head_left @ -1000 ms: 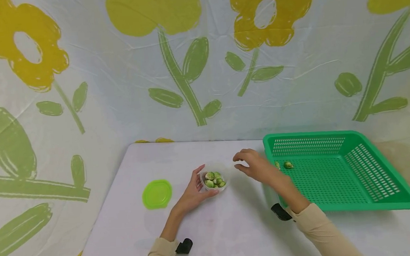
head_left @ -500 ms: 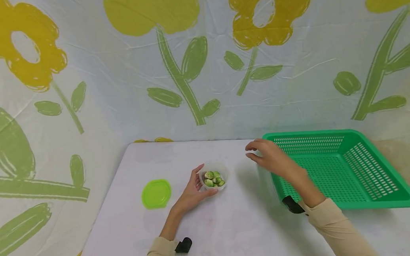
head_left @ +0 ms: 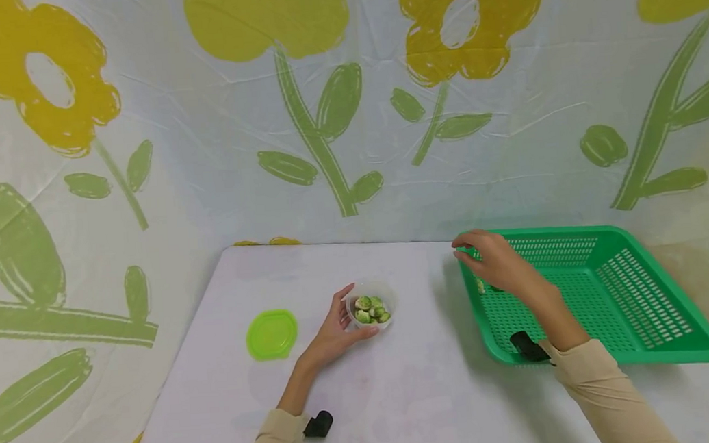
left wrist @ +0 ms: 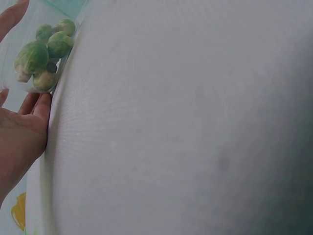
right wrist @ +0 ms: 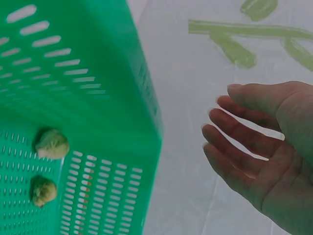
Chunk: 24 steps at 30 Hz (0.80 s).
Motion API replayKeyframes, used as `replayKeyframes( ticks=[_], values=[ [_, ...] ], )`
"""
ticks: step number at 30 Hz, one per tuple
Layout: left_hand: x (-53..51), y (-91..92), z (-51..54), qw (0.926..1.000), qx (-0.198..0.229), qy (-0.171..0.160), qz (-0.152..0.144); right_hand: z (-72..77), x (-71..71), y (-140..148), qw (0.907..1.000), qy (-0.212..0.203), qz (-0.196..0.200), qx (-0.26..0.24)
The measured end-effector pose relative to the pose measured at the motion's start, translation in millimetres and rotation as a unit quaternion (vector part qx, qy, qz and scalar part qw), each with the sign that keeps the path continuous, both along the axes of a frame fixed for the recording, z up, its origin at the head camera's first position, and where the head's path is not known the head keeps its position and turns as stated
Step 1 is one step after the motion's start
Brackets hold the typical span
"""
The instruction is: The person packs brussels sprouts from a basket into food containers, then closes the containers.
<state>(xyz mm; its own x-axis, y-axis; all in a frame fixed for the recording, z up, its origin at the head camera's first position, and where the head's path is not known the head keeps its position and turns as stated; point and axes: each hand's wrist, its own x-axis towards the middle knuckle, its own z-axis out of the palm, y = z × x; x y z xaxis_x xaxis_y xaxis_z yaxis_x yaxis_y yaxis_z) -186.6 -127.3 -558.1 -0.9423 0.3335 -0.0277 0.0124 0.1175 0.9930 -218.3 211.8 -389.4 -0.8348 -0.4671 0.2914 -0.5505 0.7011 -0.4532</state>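
My left hand (head_left: 332,336) grips a small clear plastic container (head_left: 373,287) on the table, thumb on the near side and fingers round the far side. Inside it lie several Brussels sprouts (head_left: 370,310), also visible in the left wrist view. Above the left rim of a green plastic basket (head_left: 650,354) hovers my right hand (head_left: 494,261), its fingers loosely bent with nothing between them. The right wrist view shows two sprouts in the basket, one Brussels sprout (right wrist: 53,145) larger than the other; my right hand partly hides them in the head view.
A lime-green lid (head_left: 272,334) lies flat on the white table (head_left: 404,396), left of the container. Behind the table hangs a white cloth (head_left: 216,190) printed with flowers. The basket's right end reaches the table's right edge.
My right hand has moved right, from beside the container to over the basket's left rim. The left hand and the container have stayed in place.
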Motion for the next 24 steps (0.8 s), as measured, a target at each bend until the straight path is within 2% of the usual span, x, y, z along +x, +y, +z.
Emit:
replayKeyframes(
  ticks=[6, 13, 24],
  values=[
    [0.1, -1.7, -2.4, 1.0, -0.004, 0.0, -0.004, -7.5, -5.3, 20.1, 0.9998, -0.015, -0.009, 0.0],
    [2.1, -0.9, -0.1, 1.0, -0.008, -0.006, 0.0, -14.3, -9.1, 39.0, 0.9984, -0.05, -0.025, 0.006],
    [-0.4, -0.3, -1.9, 0.9999, -0.01, -0.003, 0.004, -28.3, -20.4, 55.8, 0.9958, -0.086, -0.004, 0.032]
  ],
)
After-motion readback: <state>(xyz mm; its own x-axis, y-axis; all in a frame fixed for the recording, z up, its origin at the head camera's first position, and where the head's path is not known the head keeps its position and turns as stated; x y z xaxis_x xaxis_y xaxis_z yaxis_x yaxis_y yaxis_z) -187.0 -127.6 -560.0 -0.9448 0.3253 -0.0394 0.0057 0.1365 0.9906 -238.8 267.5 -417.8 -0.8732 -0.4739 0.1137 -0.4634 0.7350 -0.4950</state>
